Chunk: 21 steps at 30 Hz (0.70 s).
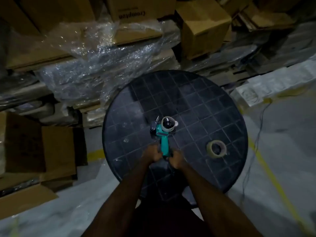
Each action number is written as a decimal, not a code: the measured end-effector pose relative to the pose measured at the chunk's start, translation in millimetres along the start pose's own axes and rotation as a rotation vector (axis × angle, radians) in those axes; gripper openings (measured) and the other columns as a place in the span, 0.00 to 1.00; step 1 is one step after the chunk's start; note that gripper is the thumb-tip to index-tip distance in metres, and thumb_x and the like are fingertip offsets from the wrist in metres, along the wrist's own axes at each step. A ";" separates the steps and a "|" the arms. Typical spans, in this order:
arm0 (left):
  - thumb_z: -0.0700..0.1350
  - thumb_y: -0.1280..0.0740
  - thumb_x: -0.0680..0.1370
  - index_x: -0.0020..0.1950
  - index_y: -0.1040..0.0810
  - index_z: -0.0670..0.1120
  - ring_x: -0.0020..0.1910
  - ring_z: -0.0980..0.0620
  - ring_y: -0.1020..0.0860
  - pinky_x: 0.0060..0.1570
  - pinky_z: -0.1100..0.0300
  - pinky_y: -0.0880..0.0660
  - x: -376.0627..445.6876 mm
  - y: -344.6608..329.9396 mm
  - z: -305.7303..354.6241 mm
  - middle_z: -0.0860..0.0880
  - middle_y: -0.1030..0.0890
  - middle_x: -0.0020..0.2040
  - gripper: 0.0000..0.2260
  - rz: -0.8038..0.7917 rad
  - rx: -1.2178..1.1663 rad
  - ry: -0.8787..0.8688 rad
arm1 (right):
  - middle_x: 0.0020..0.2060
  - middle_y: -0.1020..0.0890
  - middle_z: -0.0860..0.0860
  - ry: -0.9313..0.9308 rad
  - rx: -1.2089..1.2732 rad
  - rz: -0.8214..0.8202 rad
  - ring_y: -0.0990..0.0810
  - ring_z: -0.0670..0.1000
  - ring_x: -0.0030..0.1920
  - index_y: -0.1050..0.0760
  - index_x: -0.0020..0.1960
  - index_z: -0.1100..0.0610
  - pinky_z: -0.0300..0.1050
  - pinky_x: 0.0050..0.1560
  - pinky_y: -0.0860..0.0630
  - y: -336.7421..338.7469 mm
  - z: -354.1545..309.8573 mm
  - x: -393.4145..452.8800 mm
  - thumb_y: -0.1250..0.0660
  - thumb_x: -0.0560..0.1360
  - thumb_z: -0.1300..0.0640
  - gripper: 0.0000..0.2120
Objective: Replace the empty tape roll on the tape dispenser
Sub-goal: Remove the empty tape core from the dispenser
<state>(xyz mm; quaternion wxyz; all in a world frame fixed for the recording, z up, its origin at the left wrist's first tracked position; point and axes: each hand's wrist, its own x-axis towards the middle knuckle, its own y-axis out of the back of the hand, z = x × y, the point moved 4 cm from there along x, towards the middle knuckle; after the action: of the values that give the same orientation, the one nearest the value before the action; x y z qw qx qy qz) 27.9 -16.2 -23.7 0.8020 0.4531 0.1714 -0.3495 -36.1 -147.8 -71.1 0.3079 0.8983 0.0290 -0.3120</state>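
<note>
A teal tape dispenser lies on a round black table, its handle pointing toward me. A pale, nearly bare roll core sits on its wheel at the far end. My left hand and my right hand both close around the end of the handle, one on each side. A beige tape roll lies flat on the table to the right of my hands, apart from the dispenser.
Stacked cardboard boxes and crumpled clear plastic wrap crowd the far side. More boxes stand on the floor at left. A thin cable and a yellow floor line run at right.
</note>
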 end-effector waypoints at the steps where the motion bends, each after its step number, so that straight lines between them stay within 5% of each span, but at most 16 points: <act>1: 0.48 0.32 0.77 0.62 0.24 0.40 0.58 0.39 0.20 0.56 0.50 0.24 10.2 -5.4 -8.1 0.37 0.19 0.60 0.17 0.022 -0.030 0.026 | 0.58 0.20 0.53 -0.034 0.075 -0.010 0.21 0.55 0.59 0.27 0.65 0.57 0.43 0.58 0.27 -4.0 1.0 1.8 0.34 0.74 0.58 0.20; 5: 0.50 0.32 0.73 0.58 0.23 0.42 0.51 0.40 0.18 0.47 0.51 0.21 45.0 -26.2 -42.1 0.40 0.17 0.52 0.18 0.010 -0.107 0.122 | 0.56 0.18 0.52 -0.073 0.276 0.002 0.19 0.55 0.56 0.26 0.62 0.53 0.54 0.60 0.22 -23.2 7.3 8.7 0.35 0.68 0.50 0.23; 8: 0.48 0.31 0.73 0.54 0.23 0.41 0.48 0.41 0.18 0.42 0.55 0.24 48.0 -19.2 -37.1 0.40 0.17 0.49 0.14 0.048 -0.120 0.115 | 0.60 0.20 0.50 -0.065 0.288 -0.112 0.21 0.52 0.58 0.28 0.66 0.48 0.58 0.63 0.24 -51.5 33.4 27.3 0.36 0.64 0.57 0.29; 13: 0.57 0.30 0.72 0.59 0.27 0.45 0.50 0.41 0.18 0.50 0.49 0.20 58.3 -11.6 -41.9 0.43 0.17 0.53 0.22 0.057 -0.032 0.116 | 0.72 0.30 0.53 -0.091 0.140 -0.315 0.29 0.54 0.70 0.39 0.76 0.51 0.54 0.71 0.32 -71.8 45.1 36.5 0.28 0.60 0.49 0.46; 17: 0.53 0.29 0.72 0.61 0.30 0.42 0.53 0.39 0.19 0.53 0.46 0.20 59.3 -4.6 -42.0 0.40 0.19 0.57 0.24 -0.019 0.146 0.095 | 0.70 0.31 0.53 -0.088 0.179 -0.300 0.27 0.54 0.67 0.36 0.75 0.53 0.54 0.69 0.29 -67.7 37.4 31.5 0.26 0.69 0.60 0.37; 21: 0.51 0.31 0.74 0.68 0.35 0.42 0.57 0.36 0.21 0.55 0.44 0.22 51.5 0.3 -55.4 0.38 0.23 0.62 0.28 -0.029 0.220 0.070 | 0.56 0.25 0.53 -0.080 0.248 -0.171 0.25 0.52 0.55 0.33 0.72 0.59 0.54 0.64 0.27 -63.5 45.4 37.8 0.32 0.73 0.69 0.29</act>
<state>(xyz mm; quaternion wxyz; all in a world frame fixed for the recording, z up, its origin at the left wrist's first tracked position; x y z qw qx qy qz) 66.3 9.9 -83.4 0.7358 0.5477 0.1663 -0.3620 -45.9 -127.7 -154.8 0.1679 0.9106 0.0542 -0.3737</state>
